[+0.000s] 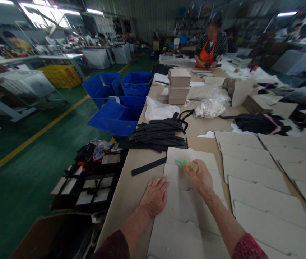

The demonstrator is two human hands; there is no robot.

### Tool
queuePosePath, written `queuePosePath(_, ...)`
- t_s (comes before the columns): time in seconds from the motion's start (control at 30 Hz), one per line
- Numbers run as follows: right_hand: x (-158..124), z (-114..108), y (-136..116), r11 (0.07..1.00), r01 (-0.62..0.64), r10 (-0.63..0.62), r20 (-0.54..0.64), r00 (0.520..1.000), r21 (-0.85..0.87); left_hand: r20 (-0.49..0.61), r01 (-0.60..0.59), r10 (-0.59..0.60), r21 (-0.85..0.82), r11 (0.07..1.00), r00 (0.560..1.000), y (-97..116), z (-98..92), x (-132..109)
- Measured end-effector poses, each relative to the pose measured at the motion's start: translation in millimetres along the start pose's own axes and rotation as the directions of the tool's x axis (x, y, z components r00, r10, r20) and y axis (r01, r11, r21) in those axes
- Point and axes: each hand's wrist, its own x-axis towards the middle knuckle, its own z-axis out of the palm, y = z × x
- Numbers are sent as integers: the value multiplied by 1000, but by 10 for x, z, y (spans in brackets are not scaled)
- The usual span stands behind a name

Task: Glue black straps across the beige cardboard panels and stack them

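My left hand (154,196) lies flat, fingers together and stretched out, pressing on the left edge of a grey die-cut cardboard sheet (185,212) on the table in front of me. My right hand (202,178) is closed round a small glue bottle (189,166) with a green nozzle that points left over the upper part of the same sheet. More cut sheets are stacked under it. A black strip (148,166) lies just left of the sheet.
Overlapping grey sheets (258,172) cover the table to the right. A pile of black straps (158,135), plastic bags (158,109) and a cardboard stack (179,86) lie further back. Blue bins (120,104) stand on the green floor at left. A person in an orange apron (211,46) works at the far end.
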Motion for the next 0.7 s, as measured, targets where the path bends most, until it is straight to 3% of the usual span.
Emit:
queuePosePath(0.17, 16, -95, -9, 996, -10, 8, -22, 1000, -86, 1, 2, -2, -1, 1000, 1000, 3, 2, 0)
queuePosePath(0.33, 26, -180, -6, 992, -42, 46, 33, 998, -123, 2, 3, -3, -5, 1000, 1000, 2, 1, -5)
queuePosePath(0.7, 34, -42, -125, 996, -6, 10, 41, 999, -90, -6, -5, 5, -1, 1000, 1000, -6, 7, -8)
